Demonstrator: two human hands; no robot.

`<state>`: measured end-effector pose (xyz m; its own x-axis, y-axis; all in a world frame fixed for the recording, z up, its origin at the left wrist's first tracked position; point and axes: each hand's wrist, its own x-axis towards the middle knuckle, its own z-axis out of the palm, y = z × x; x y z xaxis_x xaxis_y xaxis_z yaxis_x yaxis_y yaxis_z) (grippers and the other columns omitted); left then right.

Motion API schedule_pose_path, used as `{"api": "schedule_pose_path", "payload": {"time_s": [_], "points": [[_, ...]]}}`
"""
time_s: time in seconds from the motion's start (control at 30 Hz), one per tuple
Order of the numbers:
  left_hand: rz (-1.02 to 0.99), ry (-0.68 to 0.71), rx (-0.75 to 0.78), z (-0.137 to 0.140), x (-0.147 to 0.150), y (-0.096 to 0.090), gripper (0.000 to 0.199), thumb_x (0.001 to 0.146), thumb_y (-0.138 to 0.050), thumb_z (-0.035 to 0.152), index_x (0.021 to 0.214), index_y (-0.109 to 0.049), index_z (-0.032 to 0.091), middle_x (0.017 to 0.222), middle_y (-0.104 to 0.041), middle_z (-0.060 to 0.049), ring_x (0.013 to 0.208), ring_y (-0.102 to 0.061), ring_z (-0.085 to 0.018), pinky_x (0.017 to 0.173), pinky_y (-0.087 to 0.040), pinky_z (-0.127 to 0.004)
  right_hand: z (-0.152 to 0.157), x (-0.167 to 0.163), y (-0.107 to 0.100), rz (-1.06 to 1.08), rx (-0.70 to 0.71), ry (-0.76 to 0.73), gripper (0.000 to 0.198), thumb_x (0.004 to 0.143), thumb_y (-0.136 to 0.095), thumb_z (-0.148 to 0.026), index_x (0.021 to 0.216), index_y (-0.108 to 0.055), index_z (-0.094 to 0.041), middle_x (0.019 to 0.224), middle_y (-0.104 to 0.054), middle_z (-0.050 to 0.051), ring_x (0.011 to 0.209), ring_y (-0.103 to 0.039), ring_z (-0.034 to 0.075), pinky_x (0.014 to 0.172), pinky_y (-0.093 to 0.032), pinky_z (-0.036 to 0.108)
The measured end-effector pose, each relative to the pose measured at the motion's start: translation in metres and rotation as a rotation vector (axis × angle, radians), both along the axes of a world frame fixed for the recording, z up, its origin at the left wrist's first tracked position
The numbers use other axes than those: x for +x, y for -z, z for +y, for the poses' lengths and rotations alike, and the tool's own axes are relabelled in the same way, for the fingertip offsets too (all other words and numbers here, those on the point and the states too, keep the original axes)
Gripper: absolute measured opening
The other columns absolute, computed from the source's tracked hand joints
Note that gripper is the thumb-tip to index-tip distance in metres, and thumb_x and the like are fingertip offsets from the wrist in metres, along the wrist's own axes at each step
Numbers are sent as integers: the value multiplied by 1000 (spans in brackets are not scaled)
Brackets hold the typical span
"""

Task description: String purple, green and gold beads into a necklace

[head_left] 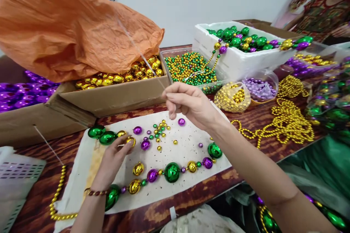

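Note:
My right hand (191,105) is raised over the white cloth, thumb and forefinger pinched on a thin pale thread (139,51) that slants up to the left. Lower down, my left hand (113,156) has its thumb and fingers closed round a shiny gold bead (131,141), next to two big green beads (107,137). Across the near part of the cloth runs a strung row of green, purple and gold beads (172,172); my left wrist partly covers its left end. Loose small beads (161,128) and a gold ball (138,168) lie between my hands.
Behind the cloth (188,153) stand a cardboard box of gold balls (117,94) under an orange bag (76,29), a tub of small beads (188,65) and a white foam box (229,58). Gold bead chains (292,120) lie right, a plastic basket (19,178) left. Another person (325,14) is at far right.

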<state>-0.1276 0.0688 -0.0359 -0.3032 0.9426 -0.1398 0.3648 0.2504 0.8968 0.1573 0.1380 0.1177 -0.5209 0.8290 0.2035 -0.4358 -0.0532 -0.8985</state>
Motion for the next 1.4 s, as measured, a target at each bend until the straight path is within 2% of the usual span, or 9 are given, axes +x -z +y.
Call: {"api": "schedule_pose_path", "payload": {"time_s": [0.17,0.27,0.37,0.5,0.63,0.77,0.9,1.03,1.4], "points": [[-491,76,105,-6,47,-36,42,76,-68,36,115,-62,20,111,-66,-6,97,-64,-21,92,-51,-40,-6,36,12,-19,3,212,11,82,-65,-30,85,-65,-20,64,-59,-4,52,-56,7,52,-50,19],[-616,113,173,-4,65,-59,37,79,-66,32,114,-63,21,102,-68,-5,99,-64,-21,93,-50,-42,-4,43,9,-44,22,301,9,80,-67,-29,83,-64,-21,64,-58,-4,52,-54,8,53,-50,21],[-679,122,190,-6,72,-70,35,81,-64,31,116,-62,24,101,-68,-4,97,-65,-21,92,-50,-43,-6,41,16,-50,10,336,9,80,-67,-30,82,-64,-22,64,-57,-4,51,-54,9,53,-49,23],[-789,117,124,-13,83,-60,33,84,-61,31,117,-60,23,99,-69,-4,97,-66,-20,92,-49,-41,-30,33,55,-97,-60,301,6,84,-62,-28,85,-64,-23,62,-59,-3,53,-56,12,53,-48,25],[-942,137,37,-12,102,-39,33,85,-62,29,116,-60,22,105,-68,-6,98,-65,-20,87,-51,-35,-71,25,103,-303,-110,260,9,88,-58,-30,88,-64,-23,64,-62,-2,56,-59,15,59,-49,29],[-1106,96,25,1,115,-31,27,86,-60,29,112,-62,20,107,-67,-6,94,-66,-19,87,-52,-34,-108,24,134,-439,-144,291,14,91,-52,-33,95,-63,-25,61,-59,-2,55,-57,17,55,-46,30],[-1219,52,16,13,116,-34,27,87,-59,31,110,-64,18,107,-68,-8,98,-65,-18,95,-49,-35,-130,28,147,-517,-70,348,16,90,-52,-36,94,-63,-25,53,-55,-2,48,-52,18,51,-42,30],[-1277,32,-13,17,115,-38,31,87,-59,32,115,-62,18,104,-68,-7,94,-65,-16,93,-51,-32,-138,29,151,-599,13,432,23,90,-49,-39,89,-65,-22,46,-51,-2,41,-48,17,48,-39,30],[-1368,67,5,14,116,-45,32,88,-59,27,118,-60,17,100,-66,-7,89,-64,-17,91,-51,-38,-138,36,161,-702,95,339,23,95,-45,-34,98,-60,-18,52,-47,-5,46,-47,11,51,-38,23]]}}
